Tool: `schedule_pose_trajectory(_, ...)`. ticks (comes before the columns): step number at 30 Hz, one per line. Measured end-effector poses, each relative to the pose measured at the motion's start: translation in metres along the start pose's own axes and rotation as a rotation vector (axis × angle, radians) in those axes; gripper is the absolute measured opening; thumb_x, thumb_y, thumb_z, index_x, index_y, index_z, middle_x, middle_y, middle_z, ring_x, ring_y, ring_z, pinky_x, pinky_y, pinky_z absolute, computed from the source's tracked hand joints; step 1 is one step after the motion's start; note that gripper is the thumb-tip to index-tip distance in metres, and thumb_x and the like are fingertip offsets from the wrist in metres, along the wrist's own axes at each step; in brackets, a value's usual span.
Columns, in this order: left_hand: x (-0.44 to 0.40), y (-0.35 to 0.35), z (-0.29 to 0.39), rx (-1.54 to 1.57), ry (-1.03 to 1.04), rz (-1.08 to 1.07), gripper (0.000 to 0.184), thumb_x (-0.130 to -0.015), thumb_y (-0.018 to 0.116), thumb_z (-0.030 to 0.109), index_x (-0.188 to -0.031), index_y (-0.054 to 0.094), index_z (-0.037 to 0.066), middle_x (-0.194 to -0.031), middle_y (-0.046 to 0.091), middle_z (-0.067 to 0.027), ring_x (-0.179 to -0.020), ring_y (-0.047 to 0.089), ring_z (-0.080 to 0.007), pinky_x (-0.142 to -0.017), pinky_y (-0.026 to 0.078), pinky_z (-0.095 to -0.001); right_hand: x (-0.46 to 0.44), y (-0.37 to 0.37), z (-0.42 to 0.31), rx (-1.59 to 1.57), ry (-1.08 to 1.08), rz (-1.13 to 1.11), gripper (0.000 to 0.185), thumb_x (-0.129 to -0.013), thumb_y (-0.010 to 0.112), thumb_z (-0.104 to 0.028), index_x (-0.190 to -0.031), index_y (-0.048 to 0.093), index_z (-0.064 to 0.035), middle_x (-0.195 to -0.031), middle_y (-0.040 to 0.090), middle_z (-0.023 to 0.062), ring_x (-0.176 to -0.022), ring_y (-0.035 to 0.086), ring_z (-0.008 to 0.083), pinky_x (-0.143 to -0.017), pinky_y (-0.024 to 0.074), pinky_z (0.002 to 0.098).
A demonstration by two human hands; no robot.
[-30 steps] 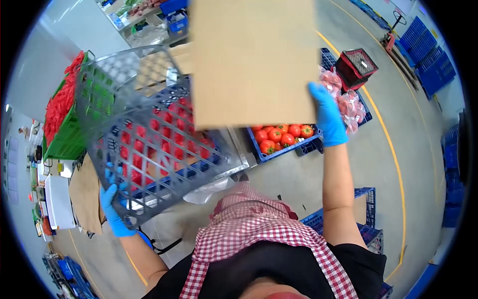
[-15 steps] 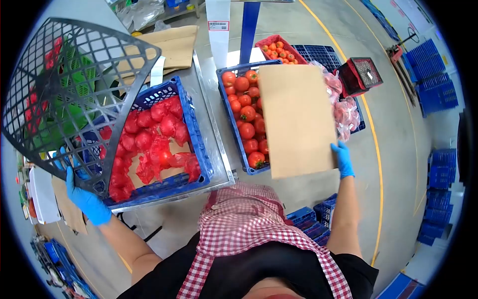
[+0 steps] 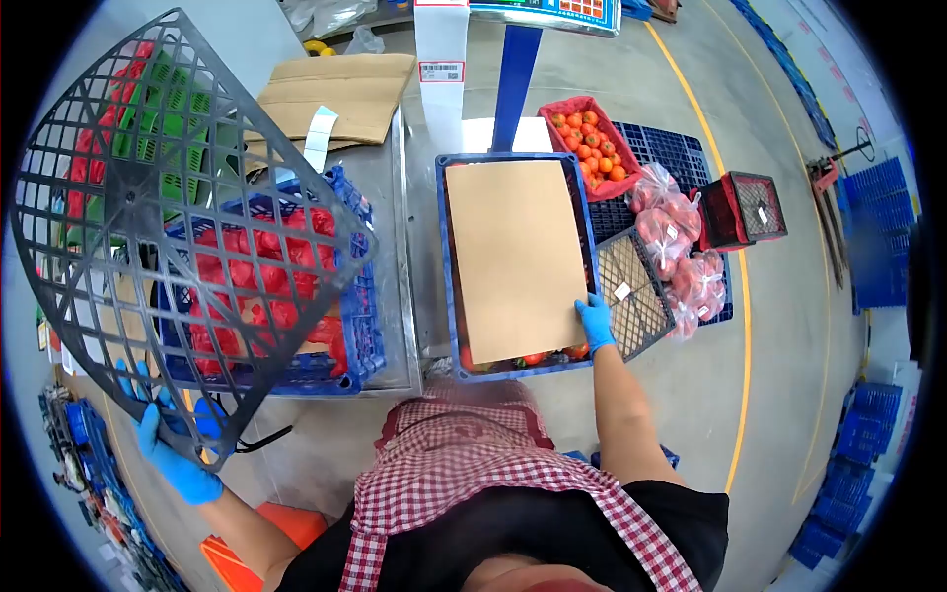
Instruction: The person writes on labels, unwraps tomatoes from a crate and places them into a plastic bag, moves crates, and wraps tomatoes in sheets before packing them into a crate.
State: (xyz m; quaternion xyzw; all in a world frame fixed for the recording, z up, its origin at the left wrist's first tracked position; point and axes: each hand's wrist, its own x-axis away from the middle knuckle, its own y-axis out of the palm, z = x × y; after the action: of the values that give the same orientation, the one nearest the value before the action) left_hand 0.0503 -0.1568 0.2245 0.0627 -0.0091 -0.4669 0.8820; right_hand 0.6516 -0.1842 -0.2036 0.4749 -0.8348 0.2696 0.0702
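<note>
My left hand [image 3: 178,456], in a blue glove, is closed on the lower corner of a large black plastic lattice panel [image 3: 130,197], held up tilted at the left. Through its openings shows a blue crate [image 3: 369,340] with red plastic-wrapped bundles [image 3: 335,357]. My right hand [image 3: 596,324], also gloved in blue, grips the right edge of a flat brown cardboard sheet [image 3: 518,257]. The sheet lies over a second blue crate [image 3: 446,247], inside its rim. A few tomatoes [image 3: 535,359] show past the sheet's near edge; the others are hidden.
Behind the crate rises a scale's blue post [image 3: 518,89]. To the right are a red-lined crate of tomatoes [image 3: 600,148], bagged produce [image 3: 671,237] and a black crate [image 3: 631,306]. Folded cardboard [image 3: 340,94] lies on the metal table [image 3: 395,335] at the left.
My right hand has brought the cardboard sheet left and down, so it covers the tomatoes. The lattice panel has shifted right over the left crate. The head view has also moved.
</note>
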Motion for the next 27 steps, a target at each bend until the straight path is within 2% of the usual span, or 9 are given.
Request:
schedule_pose_trajectory(3, 0.019, -0.027, -0.004, 0.062, -0.101, -0.038, 0.06, -0.077, 0.052, 0.012, -0.135, 0.036, 0.003, -0.124, 0.05, -0.0146, -0.104, 0.055, -0.0191, -0.091, 0.044, -0.0327, 0.019, 0.005, -0.025, 0.281, -0.079, 0.196, 0.05, -0.071, 0.067, -0.017, -0.114, 0.054, 0.0048, -0.101, 0.062, 0.0236, -0.093, 0.06, 0.0307, -0.082, 0.047, 0.0377)
schedule_pose_trajectory(6, 0.056, 0.024, 0.001, 0.105, -0.072, -0.091, 0.072, -0.069, 0.053, 0.005, -0.137, 0.031, 0.002, -0.107, 0.058, -0.0117, -0.085, 0.06, -0.02, -0.076, 0.052, -0.0312, 0.047, -0.005, -0.072, 0.571, -0.134, 0.201, 0.062, -0.07, 0.068, -0.016, -0.125, 0.046, 0.002, -0.117, 0.052, 0.0238, -0.1, 0.056, 0.0311, -0.087, 0.0443, 0.0367)
schedule_pose_trajectory(9, 0.067, 0.016, -0.029, 0.123, -0.098, -0.244, 0.072, -0.062, 0.055, 0.002, -0.131, 0.038, 0.001, -0.112, 0.057, -0.0106, -0.082, 0.06, -0.0209, -0.074, 0.052, -0.0329, 0.045, -0.006, -0.065, 0.189, -0.283, 0.148, 0.062, -0.073, 0.067, -0.014, -0.128, 0.043, 0.0011, -0.116, 0.051, 0.0188, -0.099, 0.055, 0.0265, -0.086, 0.0438, 0.0345)
schedule_pose_trajectory(11, 0.08, 0.037, -0.043, 0.109, -0.207, -0.324, 0.065, -0.058, 0.057, -0.001, -0.122, 0.044, 0.0, -0.105, 0.06, -0.0116, -0.082, 0.062, -0.0248, -0.071, 0.054, -0.0357, 0.052, -0.021, -0.121, -0.372, 0.006, -0.241, 0.05, -0.087, 0.056, -0.019, -0.132, 0.04, -0.004, -0.118, 0.052, 0.0144, -0.103, 0.054, 0.0245, -0.09, 0.0417, 0.0353)
schedule_pose_trajectory(15, 0.105, 0.111, -0.086, -0.012, -0.55, -0.758, 0.055, -0.059, 0.057, -0.011, -0.113, 0.049, -0.002, -0.105, 0.06, -0.0161, -0.09, 0.063, -0.0282, -0.075, 0.054, -0.0378, 0.059, -0.051, -0.204, -0.786, -0.02, -0.67, 0.059, -0.09, 0.05, -0.039, -0.136, 0.034, -0.0048, -0.121, 0.051, 0.0152, -0.11, 0.053, 0.0248, -0.093, 0.0399, 0.0367)
schedule_pose_trajectory(16, 0.116, 0.135, -0.101, -0.003, -0.617, -0.788, 0.055, -0.062, 0.058, -0.011, -0.116, 0.049, -0.002, -0.106, 0.06, -0.0163, -0.091, 0.062, -0.0272, -0.076, 0.053, -0.0369, 0.075, -0.063, -0.224, -0.8, -0.071, -0.607, 0.055, -0.089, 0.052, -0.04, -0.13, 0.041, -0.0041, -0.11, 0.057, 0.0139, -0.099, 0.057, 0.0209, -0.087, 0.0431, 0.0344)
schedule_pose_trajectory(18, 0.14, 0.187, -0.132, -0.02, -0.681, -0.838, 0.052, -0.069, 0.061, -0.005, -0.12, 0.049, -0.003, -0.106, 0.06, -0.0148, -0.089, 0.062, -0.023, -0.078, 0.051, -0.0328, 0.068, -0.089, -0.216, -0.732, 0.104, -0.02, 0.033, -0.089, 0.054, -0.03, -0.109, 0.058, -0.0039, -0.073, 0.058, 0.0005, -0.06, 0.051, 0.0076, -0.055, 0.043, 0.0212)
schedule_pose_trajectory(21, 0.167, 0.218, -0.199, -0.085, -0.748, -0.897, 0.048, -0.078, 0.065, 0.007, -0.123, 0.05, -0.001, -0.107, 0.061, -0.011, -0.088, 0.06, -0.0183, -0.08, 0.049, -0.0298, 0.051, -0.116, -0.195, -0.587, -0.071, 0.268, 0.034, -0.084, 0.061, -0.011, -0.117, 0.055, -0.0039, -0.074, 0.054, -0.0047, -0.058, 0.044, 0.0023, -0.049, 0.0328, 0.017)
schedule_pose_trajectory(27, 0.188, 0.232, -0.312, -0.264, -0.568, -0.263, 0.037, -0.081, 0.063, 0.014, -0.115, 0.055, -0.001, -0.104, 0.057, -0.0095, -0.094, 0.056, -0.0184, -0.078, 0.045, -0.0299, -0.027, -0.078, -0.065, -0.375, -0.073, 0.093, 0.043, -0.08, 0.062, -0.005, -0.121, 0.052, 0.0005, -0.094, 0.062, 0.0071, -0.076, 0.056, 0.013, -0.066, 0.0447, 0.0247)
